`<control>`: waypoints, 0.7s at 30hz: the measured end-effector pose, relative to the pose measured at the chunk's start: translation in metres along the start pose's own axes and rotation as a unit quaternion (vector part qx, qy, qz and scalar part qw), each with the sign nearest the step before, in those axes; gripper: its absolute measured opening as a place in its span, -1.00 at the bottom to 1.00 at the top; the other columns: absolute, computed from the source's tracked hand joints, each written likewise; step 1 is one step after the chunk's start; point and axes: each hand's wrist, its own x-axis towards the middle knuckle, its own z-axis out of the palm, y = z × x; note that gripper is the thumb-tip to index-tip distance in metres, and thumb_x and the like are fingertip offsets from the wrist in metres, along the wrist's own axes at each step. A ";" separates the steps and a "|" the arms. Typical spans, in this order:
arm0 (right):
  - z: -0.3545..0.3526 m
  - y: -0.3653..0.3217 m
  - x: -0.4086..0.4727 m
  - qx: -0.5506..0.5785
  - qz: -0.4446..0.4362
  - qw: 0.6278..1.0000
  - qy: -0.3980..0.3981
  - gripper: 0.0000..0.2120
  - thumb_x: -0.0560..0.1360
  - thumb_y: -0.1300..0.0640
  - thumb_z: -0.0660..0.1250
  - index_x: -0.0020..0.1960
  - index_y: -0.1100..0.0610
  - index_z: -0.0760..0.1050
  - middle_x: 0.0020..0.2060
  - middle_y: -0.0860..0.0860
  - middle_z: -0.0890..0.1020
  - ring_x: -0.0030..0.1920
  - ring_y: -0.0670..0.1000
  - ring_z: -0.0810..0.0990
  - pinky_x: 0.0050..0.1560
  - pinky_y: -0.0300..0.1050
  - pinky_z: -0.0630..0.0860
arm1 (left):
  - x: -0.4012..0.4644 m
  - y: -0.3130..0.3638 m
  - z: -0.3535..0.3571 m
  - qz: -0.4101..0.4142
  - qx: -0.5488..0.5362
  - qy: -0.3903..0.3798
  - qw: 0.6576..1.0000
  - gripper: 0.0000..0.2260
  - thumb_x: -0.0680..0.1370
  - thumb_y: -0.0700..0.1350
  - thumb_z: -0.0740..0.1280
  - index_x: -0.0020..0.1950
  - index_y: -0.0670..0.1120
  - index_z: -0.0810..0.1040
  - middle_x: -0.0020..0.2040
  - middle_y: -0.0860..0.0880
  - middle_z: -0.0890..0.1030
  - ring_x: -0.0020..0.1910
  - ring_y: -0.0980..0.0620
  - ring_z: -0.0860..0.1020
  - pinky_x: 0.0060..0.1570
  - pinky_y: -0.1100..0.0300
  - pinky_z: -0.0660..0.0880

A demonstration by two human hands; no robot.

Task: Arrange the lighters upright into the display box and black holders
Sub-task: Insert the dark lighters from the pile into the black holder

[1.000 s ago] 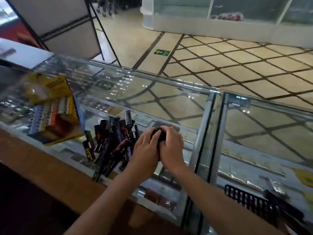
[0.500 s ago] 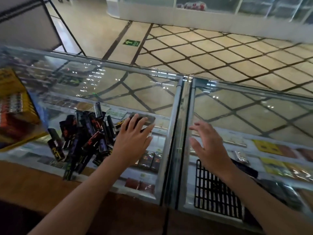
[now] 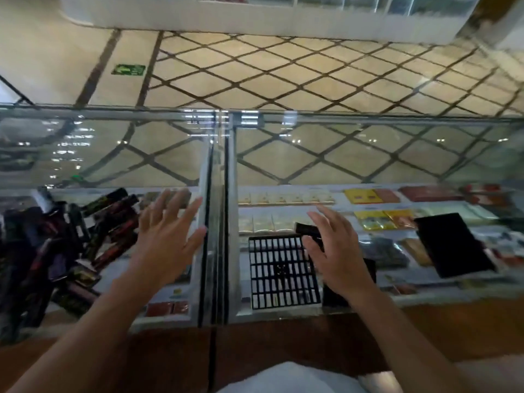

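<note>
Your left hand (image 3: pixel 167 239) hovers with its fingers (image 3: pixel 170 205) spread and holding nothing; your right hand (image 3: pixel 334 251) is likewise spread, with nothing pinched, above the right edge of the black holder (image 3: pixel 279 272). That gridded holder lies flat on the glass tabletop (image 3: pixel 340 154), directly under and to the left of your right fingers. The lighters (image 3: pixel 71 245) lie in a loose heap to the left of your left fingers, crossed over one another at many angles. A dark slim piece (image 3: pixel 307 229) shows just beyond your right fingertips; whether it is a lighter you cannot tell.

Expect the lighters to be light, stiff and smooth-sided, so likely to slide on glass and against each other. Pinch one across its narrow sides near the middle, lift it clear of the heap, then turn it upright before lowering it into a cell. The holder looks like thin, light plastic and may skid on the glass, so steady a rim with one hand.
</note>
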 end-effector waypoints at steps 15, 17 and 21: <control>-0.005 0.042 -0.050 -0.136 -0.010 0.990 -0.044 -0.44 0.64 -0.19 0.01 0.59 -0.05 0.10 0.59 0.01 0.13 0.59 0.04 0.05 0.51 0.27 0.10 | -0.015 0.143 0.046 0.180 0.045 -0.082 0.979 -0.38 0.61 0.34 -0.11 0.59 0.07 0.17 0.60 -0.07 0.18 0.58 -0.17 0.11 0.48 -0.16 0.09; -0.004 0.041 -0.043 -0.137 -0.009 0.990 -0.037 -0.45 0.64 -0.18 0.03 0.59 -0.04 0.11 0.59 0.00 0.11 0.59 0.03 0.03 0.53 0.25 0.06 | -0.014 0.138 0.044 0.186 0.049 -0.080 0.978 -0.40 0.61 0.34 -0.09 0.59 0.10 0.13 0.60 -0.06 0.17 0.59 -0.16 0.10 0.48 -0.13 0.03; -0.001 0.034 -0.023 -0.138 -0.039 0.989 -0.039 -0.42 0.63 -0.14 0.03 0.61 -0.03 0.04 0.60 -0.01 0.08 0.59 0.07 0.03 0.56 0.21 -0.05 | -0.013 0.122 0.037 0.192 0.058 -0.087 0.976 -0.39 0.61 0.36 -0.12 0.60 0.11 0.10 0.60 -0.04 0.17 0.58 -0.13 0.11 0.49 -0.10 -0.01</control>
